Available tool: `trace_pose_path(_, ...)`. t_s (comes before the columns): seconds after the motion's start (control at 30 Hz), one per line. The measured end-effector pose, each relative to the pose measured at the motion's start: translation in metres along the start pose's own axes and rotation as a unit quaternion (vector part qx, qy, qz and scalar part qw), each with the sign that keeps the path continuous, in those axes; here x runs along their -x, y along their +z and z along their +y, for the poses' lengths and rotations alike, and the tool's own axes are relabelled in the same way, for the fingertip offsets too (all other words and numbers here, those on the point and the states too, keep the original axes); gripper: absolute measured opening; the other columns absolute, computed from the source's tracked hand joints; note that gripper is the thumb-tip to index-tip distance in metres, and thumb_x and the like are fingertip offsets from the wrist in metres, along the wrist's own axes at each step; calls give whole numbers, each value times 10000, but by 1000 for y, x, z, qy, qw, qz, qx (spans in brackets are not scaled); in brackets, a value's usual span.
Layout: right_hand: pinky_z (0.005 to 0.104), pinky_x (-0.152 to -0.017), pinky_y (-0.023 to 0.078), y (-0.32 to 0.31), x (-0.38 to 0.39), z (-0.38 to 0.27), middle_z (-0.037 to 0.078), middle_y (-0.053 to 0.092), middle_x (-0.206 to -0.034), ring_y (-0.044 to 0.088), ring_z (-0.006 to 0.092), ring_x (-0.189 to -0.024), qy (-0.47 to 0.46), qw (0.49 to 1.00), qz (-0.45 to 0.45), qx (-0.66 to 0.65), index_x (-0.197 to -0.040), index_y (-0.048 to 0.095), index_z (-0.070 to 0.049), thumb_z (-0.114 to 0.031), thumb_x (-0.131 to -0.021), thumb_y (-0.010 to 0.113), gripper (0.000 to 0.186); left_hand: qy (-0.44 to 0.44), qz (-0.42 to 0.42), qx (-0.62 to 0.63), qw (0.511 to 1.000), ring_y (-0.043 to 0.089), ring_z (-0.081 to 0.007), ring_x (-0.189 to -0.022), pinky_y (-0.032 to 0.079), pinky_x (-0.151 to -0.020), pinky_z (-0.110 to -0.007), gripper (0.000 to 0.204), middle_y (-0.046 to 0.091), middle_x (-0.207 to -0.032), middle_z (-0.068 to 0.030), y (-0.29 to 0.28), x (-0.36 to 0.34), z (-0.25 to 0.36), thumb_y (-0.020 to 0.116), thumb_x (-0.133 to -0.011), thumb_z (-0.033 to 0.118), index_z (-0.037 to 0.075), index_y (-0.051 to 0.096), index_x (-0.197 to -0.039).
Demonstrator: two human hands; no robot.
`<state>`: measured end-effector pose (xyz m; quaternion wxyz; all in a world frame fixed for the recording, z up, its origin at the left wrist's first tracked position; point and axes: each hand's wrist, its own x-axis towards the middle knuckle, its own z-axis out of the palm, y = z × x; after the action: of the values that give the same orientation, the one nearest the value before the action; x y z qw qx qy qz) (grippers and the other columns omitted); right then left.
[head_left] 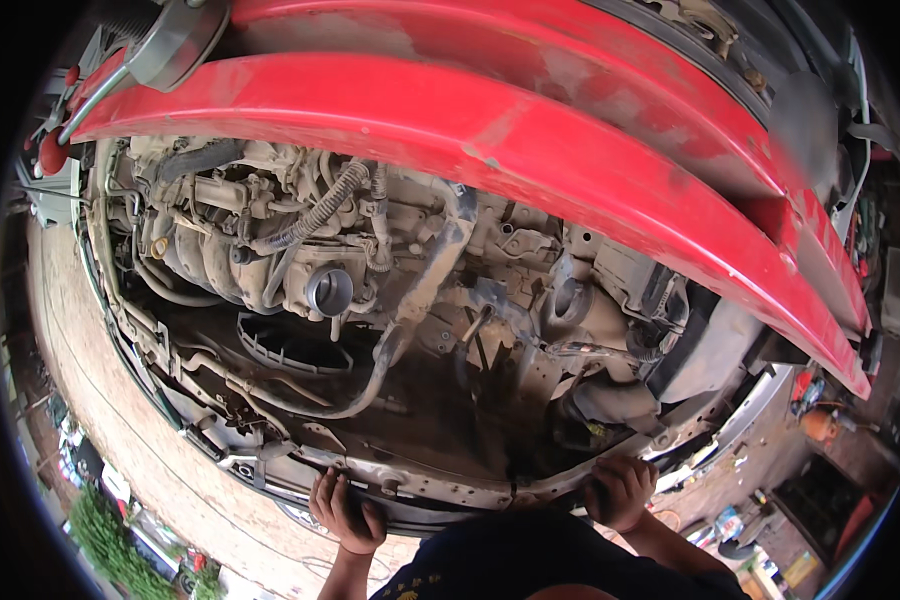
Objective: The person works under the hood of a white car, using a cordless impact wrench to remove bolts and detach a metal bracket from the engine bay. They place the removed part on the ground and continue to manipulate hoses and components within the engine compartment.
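My left hand [348, 515] curls its fingers over the car's metal front panel [445, 492] at the near edge of the engine bay. Farther right, my right hand [622, 492] grips the same panel with bent fingers. Its fingertips are partly in shadow. Between the hands and the engine runs a long dusty hose [365, 385]. The dirty intake manifold [210, 262] lies at the left, beside an open round throttle port [330, 292]. Behind it a corrugated hose [325, 212] slants across. Another round opening [570, 298] shows at the right of the bay.
A large red beam [370, 95] crosses above the far side of the bay. At the upper left is a lever with a red knob [53, 153]. A dark fan-like ring [295, 345] sits low in the bay. Green plants [120, 540] stand at the lower left.
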<state>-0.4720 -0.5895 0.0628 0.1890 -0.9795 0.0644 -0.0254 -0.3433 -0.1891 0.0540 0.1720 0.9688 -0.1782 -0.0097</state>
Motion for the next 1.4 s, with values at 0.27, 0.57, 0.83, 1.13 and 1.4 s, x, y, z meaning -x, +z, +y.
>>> trace_pose_path(0.27,395,-834,427,0,-9,-1,10,686,-1020,625,230,-938,-5,1000,-14,10,-959,687,-142,-285,-771,704,237,-7,-13,-8,1000,535,-451,-1220,364,-1076,-556,538,595,-1295,-273,0,0,-1,502,-903,317,-77,568,-1264)
trace_pose_path(0.57,404,-851,442,0,-8,0,12,677,-1030,617,228,-949,-16,1000,-17,16,-963,697,-143,-296,-797,694,226,-7,-35,2,999,501,-463,-1223,329,-1088,-570,559,554,-1338,-291,-2,3,-3,481,-924,332,-88,534,-1290)
trace_pose_path(0.83,406,-855,441,1,-5,1,6,677,-1037,625,229,-972,-8,1000,-18,14,-959,695,-151,-289,-781,699,225,-5,-36,-2,999,485,-470,-1229,330,-1080,-572,555,544,-1336,-291,-1,1,-2,471,-931,332,-89,530,-1288)
trace_pose_path(1.13,400,-836,437,-1,-8,1,13,678,-1015,630,230,-949,-9,1000,-22,9,-949,688,-144,-279,-762,712,232,-19,-21,-10,1000,528,-468,-1208,357,-1067,-575,549,582,-1291,-285,0,1,0,491,-910,348,-62,568,-1266)
trace_pose_path(1.4,407,-833,441,-1,-7,1,25,670,-1005,609,244,-962,-17,1000,-20,17,-944,698,-144,-276,-746,725,239,-18,-31,-8,999,506,-472,-1224,345,-1072,-569,556,566,-1309,-284,1,2,-1,473,-922,360,-63,559,-1273)
